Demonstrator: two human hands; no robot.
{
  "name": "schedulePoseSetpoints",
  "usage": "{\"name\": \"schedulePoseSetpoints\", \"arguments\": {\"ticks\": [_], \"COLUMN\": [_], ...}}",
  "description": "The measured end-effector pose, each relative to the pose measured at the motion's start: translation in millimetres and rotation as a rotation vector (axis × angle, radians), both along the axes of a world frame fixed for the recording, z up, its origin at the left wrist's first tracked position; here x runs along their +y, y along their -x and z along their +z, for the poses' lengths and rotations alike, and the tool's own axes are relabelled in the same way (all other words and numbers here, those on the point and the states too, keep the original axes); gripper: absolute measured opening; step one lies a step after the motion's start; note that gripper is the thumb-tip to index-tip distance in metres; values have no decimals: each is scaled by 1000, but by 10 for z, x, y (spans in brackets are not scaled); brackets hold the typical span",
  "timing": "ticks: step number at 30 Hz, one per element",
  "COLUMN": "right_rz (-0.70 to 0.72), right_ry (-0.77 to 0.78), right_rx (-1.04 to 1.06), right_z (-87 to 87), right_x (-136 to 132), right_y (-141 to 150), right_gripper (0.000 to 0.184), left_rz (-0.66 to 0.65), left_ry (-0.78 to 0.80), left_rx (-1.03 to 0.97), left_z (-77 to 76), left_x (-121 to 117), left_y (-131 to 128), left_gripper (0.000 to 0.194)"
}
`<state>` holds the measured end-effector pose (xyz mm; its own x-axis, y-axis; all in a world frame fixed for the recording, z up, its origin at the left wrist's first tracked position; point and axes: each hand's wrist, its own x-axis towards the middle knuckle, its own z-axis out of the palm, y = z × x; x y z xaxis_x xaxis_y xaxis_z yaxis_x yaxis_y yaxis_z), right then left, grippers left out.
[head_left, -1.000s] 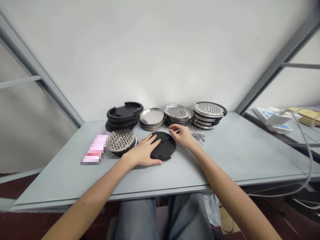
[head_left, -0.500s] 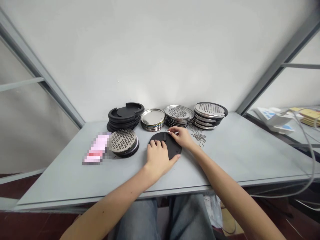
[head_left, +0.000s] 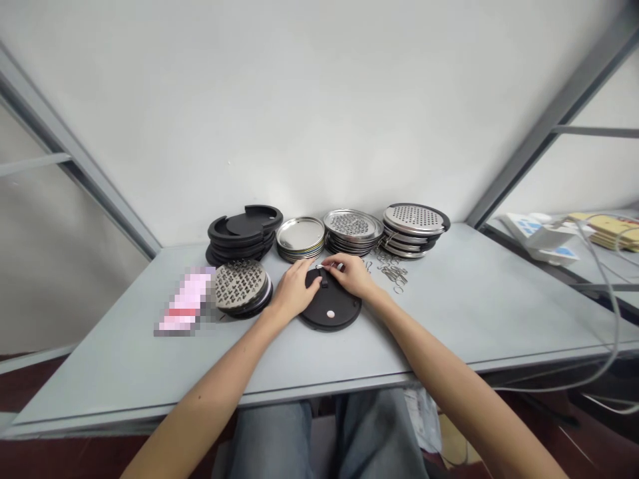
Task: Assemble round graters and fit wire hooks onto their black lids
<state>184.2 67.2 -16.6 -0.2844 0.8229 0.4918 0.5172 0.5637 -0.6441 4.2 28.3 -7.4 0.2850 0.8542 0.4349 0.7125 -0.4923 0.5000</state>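
Observation:
A round black disc [head_left: 319, 311] lies on the table in front of me, with a white round dot near its lower edge and a short black strap [head_left: 323, 279] at its top. My left hand [head_left: 295, 287] holds the disc's upper left, its thumb beside the strap. At the top edge my right hand [head_left: 348, 274] is closed in a pinch around something small and light-coloured, too small to make out. Close by on the right, several small metal clips and rings [head_left: 394, 271] are scattered. To the left sits a stack of round grater plates [head_left: 240, 285].
Along the wall stand black ring-shaped holders [head_left: 242, 233], shiny metal lids [head_left: 300, 234], metal grater plates [head_left: 353, 226] and assembled black-rimmed graters [head_left: 417, 219]. A blurred pink item [head_left: 184, 303] lies at left. A cable [head_left: 616, 319] hangs over the table's right side.
My left hand has moved from flat on the disc's middle up to its upper left edge, uncovering the white dot. My right hand stays pinched at the disc's top.

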Motion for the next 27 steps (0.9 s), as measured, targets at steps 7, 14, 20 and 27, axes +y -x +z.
{"name": "schedulePoseSetpoints", "arguments": {"ticks": [7,14,20,27], "right_rz": [-3,-63,-54,-26], "right_ry": [-6,-25,-63,-89], "right_rx": [-38,-89,-121,-154], "right_z": [4,-37,-25,-23], "right_x": [-15,-8,-14,-12], "right_y": [-9,-15,-11,0], "right_gripper": [20,20,24,23], "left_rz": [-91,-84,-38,-48], "left_ry": [61,78,89,63], "left_rx": [-44,-40,-31,-55], "left_z": [-20,-58,-69,-61], "left_x": [50,72,57,38], "left_y": [38,36,41,36], "left_gripper": [43,45,46,44]}}
